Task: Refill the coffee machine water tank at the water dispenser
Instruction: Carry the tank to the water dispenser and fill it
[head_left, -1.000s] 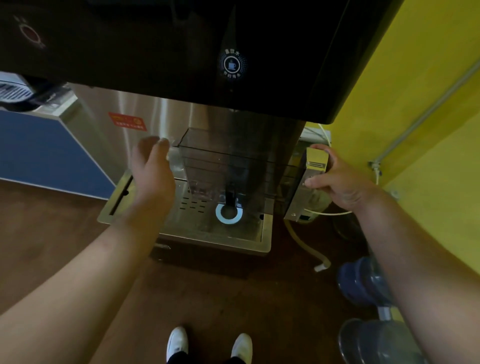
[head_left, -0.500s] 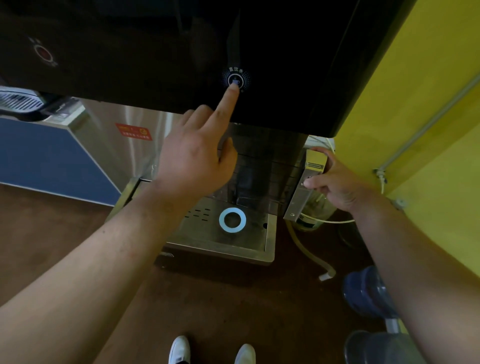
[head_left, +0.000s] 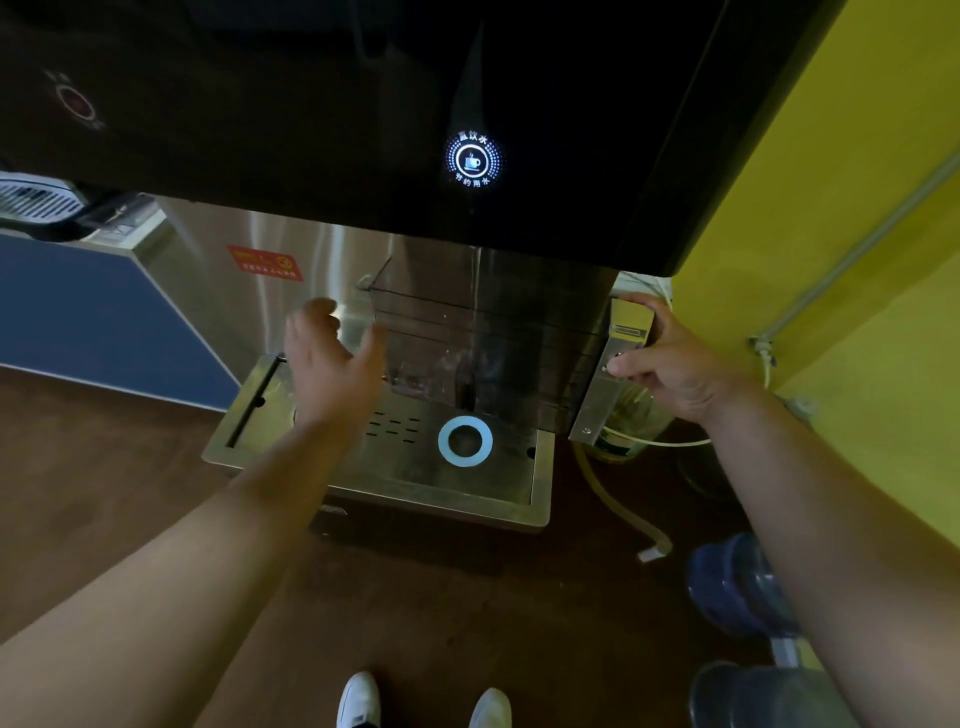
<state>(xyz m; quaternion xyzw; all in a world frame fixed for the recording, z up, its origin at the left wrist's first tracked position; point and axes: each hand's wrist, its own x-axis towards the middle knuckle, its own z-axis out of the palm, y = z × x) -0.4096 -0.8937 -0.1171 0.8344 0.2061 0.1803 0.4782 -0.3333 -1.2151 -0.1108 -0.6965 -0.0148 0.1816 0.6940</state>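
A clear plastic water tank (head_left: 457, 338) stands on the steel drip tray (head_left: 395, 478) of the water dispenser, under its black front panel (head_left: 363, 104). A round button (head_left: 472, 160) on the panel glows bright white-blue. My left hand (head_left: 332, 364) hovers just left of the tank with fingers spread, and I cannot tell whether it touches the tank. My right hand (head_left: 670, 358) grips the steel side edge (head_left: 597, 400) of the dispenser at the right.
A blue-white ring (head_left: 465, 441) marks the tray in front of the tank. Blue water jugs (head_left: 737, 587) lie on the floor at the right beside a yellow wall (head_left: 831, 260). A hose (head_left: 623, 509) trails on the brown floor. A blue cabinet (head_left: 93, 312) stands at the left.
My left hand came off the panel button and dropped down to the left side of the tank. The button glows brighter now. My right hand stayed on the dispenser's edge.
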